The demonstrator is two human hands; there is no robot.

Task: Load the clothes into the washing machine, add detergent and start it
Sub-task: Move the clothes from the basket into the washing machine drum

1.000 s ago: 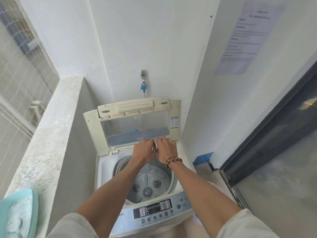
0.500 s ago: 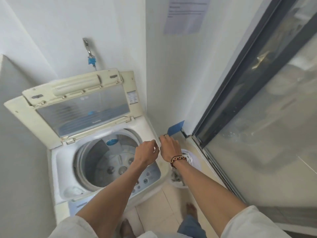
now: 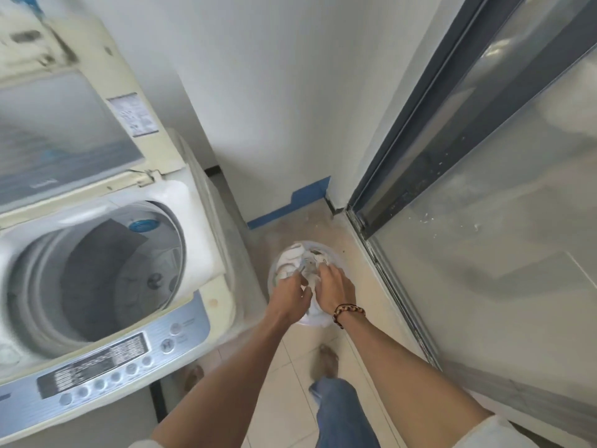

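A narrow tiled corner, glass door [image 3: 504, 221] at 3 o'clock, washer [image 3: 97, 270] open and its drum bare at 9. The clothes [image 3: 300, 263] lie in a basin [image 3: 318, 321] on the floor at centre. The left hand [image 3: 290, 294] and right hand [image 3: 334, 291] reach into the pile; whether they grip yet cannot be told. The fabric looks soft, light and floppy, best scooped from beneath in a bundle.
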